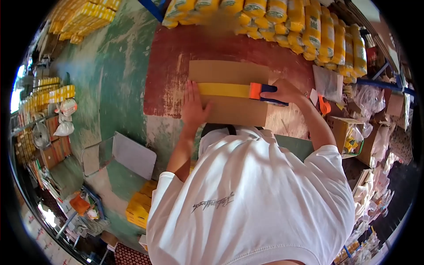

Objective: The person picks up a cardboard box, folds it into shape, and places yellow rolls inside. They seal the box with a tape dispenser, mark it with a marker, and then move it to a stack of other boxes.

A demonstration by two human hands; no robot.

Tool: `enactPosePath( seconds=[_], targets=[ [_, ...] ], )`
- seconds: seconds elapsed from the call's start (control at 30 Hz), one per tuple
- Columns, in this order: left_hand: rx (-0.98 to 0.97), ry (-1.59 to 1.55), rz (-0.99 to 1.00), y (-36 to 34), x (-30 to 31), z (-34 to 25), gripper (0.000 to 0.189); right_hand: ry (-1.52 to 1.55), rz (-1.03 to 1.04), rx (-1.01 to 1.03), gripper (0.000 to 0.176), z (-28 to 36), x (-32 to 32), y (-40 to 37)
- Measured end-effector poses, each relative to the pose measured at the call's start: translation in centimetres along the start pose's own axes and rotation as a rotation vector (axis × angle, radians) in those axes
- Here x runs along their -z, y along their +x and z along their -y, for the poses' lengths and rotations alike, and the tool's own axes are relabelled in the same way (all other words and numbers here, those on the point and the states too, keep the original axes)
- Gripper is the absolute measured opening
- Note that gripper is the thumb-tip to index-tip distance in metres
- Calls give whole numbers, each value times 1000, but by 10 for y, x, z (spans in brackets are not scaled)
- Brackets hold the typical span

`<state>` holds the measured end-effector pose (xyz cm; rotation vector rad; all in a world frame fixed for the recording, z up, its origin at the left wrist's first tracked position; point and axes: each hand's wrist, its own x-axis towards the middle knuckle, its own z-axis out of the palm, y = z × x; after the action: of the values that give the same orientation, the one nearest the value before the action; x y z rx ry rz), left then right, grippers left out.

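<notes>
A flat brown cardboard box (234, 114) lies on the worn red tabletop (168, 66) in front of me. Across its middle runs a strip of yellow packing tape (223, 90). My right hand (282, 92) is closed around a tape dispenser (255, 91), orange at the front and dark blue behind, at the right end of the strip. At the left end my left hand (195, 106) lies flat with fingers stretched out, pressing on the cardboard and the tape's end.
Yellow-wrapped packs (313, 31) are piled along the table's far side. An orange-handled tool (324, 106) and a clear plastic bag (327, 83) lie at the right edge. A grey folding chair (134, 154) stands on the floor at left, near a yellow carton (139, 205).
</notes>
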<state>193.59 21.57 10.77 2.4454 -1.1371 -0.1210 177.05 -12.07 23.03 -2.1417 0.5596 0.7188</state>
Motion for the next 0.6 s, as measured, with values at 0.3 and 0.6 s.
enactPosePath(
  seconds=[0.3,0.6],
  targets=[
    [2,51,-21,1,-10,-1,99,30,-116,50,50,-98,-25,10],
    [-27,197,43,7,-14,-14,96,215,-163,109,54,-127,-45,27]
  ],
)
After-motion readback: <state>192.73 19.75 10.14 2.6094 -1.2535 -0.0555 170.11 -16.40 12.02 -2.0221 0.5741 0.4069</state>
